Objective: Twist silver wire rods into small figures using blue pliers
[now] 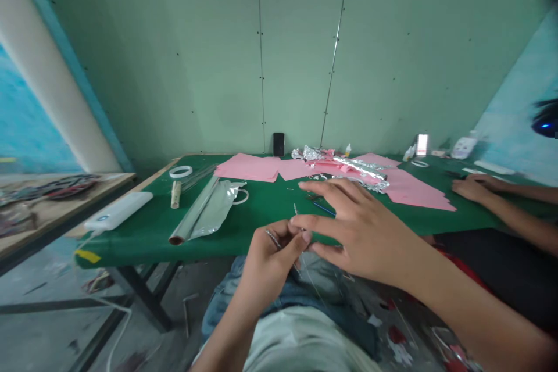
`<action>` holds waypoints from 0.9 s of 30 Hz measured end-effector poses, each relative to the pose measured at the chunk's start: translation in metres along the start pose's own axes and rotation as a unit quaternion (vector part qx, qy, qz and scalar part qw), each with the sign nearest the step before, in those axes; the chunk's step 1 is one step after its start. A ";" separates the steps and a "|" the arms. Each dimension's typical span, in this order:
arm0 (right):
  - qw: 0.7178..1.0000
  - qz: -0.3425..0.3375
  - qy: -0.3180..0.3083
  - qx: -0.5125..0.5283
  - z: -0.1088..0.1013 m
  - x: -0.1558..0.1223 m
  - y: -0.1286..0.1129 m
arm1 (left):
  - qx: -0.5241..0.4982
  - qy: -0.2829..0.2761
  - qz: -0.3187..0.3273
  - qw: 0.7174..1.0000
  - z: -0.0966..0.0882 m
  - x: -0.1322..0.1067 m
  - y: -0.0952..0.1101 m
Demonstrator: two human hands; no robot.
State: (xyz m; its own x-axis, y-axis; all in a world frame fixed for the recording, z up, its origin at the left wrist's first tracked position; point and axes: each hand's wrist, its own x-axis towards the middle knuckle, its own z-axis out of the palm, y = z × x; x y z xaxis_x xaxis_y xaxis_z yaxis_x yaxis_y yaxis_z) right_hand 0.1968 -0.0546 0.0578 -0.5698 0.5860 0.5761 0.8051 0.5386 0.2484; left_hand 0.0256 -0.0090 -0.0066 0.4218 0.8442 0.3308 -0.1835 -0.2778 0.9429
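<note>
My left hand (272,258) is closed, thumb against fingers, on a thin twisted silver foil strip (273,238). The strip's narrow tip (295,209) sticks up above the fingertips. Fine clear strands hang below the pinch toward my lap. My right hand (357,224) reaches in from the right with its fingers spread. One of its fingertips meets the left hand at the pinch, and its thumb is close by. Beyond the fingers a blue pen-like stick (323,208) lies on the green table (257,218).
On the left are a foil roll (196,209), tape rings (180,172), a small cylinder (175,195) and a white power bank (120,210). Pink sheets (248,167) and crumpled foil (311,153) lie behind. A phone (278,144) leans on the wall. Another person's hands (473,187) are at right.
</note>
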 end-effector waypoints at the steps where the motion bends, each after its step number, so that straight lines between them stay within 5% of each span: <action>1: 1.000 0.000 0.005 -0.012 0.001 0.000 0.000 | -0.003 0.006 0.002 1.000 0.000 0.000 0.000; 16: 0.987 -0.054 0.065 -0.135 0.002 0.002 -0.002 | -0.083 0.062 0.035 0.994 0.005 0.002 -0.005; 27: 0.994 -0.105 0.021 -0.010 -0.001 0.004 0.023 | 0.025 -0.003 -0.005 1.000 -0.002 0.000 0.007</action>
State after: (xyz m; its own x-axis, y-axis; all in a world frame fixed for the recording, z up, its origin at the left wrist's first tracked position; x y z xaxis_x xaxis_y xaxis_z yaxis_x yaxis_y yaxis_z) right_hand 0.2134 -0.0399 0.0665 -0.7191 0.4362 0.5410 0.6722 0.6341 0.3823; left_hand 0.0224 -0.0104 0.0000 0.4288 0.8440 0.3222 -0.1347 -0.2929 0.9466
